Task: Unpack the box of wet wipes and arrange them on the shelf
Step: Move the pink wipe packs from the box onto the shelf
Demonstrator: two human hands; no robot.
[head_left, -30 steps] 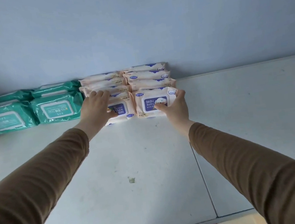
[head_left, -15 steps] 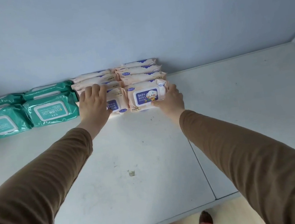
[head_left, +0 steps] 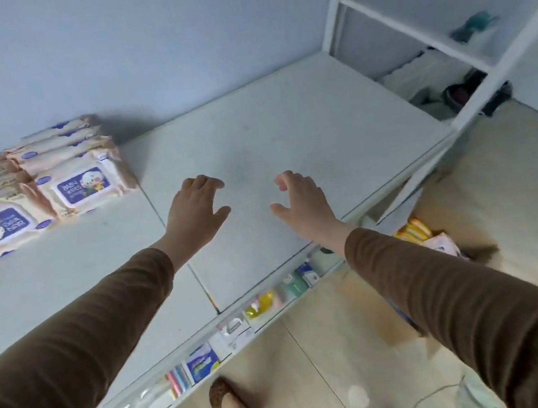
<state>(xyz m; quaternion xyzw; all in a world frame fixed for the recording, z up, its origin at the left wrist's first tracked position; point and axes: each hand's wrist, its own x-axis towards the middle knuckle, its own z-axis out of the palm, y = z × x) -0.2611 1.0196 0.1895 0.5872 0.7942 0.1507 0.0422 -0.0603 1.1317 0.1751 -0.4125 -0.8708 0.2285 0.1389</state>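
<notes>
Cardboard box (head_left: pixel 452 240) with packs inside, baby wipes packs (head_left: pixel 81 181) stacked left of my empty, loose hands (head_left: pixel 192 211) (head_left: pixel 302 202) over the shelf (head_left: pixel 301 123).

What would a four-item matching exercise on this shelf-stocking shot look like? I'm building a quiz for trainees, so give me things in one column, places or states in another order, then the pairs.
Things
1. pink baby wipes packs
2. left hand
3. cardboard box
4. leopard-print shoe

Places or states
A. on the floor to the right, past the shelf's end, packs showing inside
B. stacked at the back left of the shelf top
C. on the floor below the shelf's front edge
D. over the bare shelf top, fingers loosely curled, holding nothing

Pairs: 1-B, 2-D, 3-A, 4-C
</notes>
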